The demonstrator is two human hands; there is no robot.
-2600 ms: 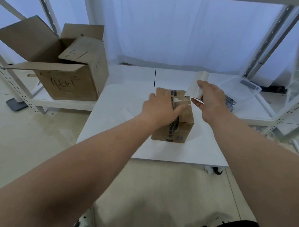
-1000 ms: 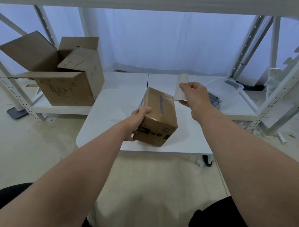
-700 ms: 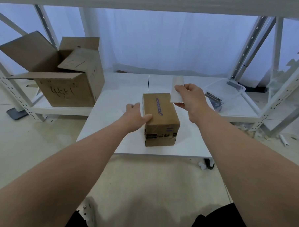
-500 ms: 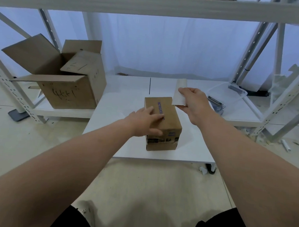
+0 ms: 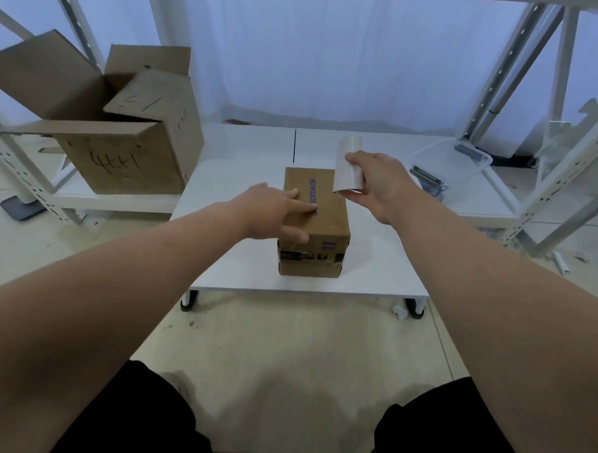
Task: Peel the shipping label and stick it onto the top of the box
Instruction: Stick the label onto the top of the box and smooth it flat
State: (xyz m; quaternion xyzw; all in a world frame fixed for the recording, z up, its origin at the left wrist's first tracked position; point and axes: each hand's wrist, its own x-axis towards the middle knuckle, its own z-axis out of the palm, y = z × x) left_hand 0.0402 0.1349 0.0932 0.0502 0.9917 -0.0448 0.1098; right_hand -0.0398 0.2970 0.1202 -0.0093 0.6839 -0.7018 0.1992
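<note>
One small box (image 5: pixel 317 206) on table (image 5: pixel 241 261); left hand (image 5: pixel 270 214) flat on its top, fingers straight; right hand (image 5: pixel 378 185) beside it, pinching one label (image 5: pixel 348 160); one larger carton (image 5: pixel 122 150) leftward.

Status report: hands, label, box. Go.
Left hand flat on box top. Right hand pinches label by box's far right corner, not stuck. Left hand covers part of the top.

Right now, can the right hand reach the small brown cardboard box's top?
Probably yes: the right hand, pinching a white label sheet, hovers beside the small brown cardboard box; the left hand covers only the top's left part.
</note>
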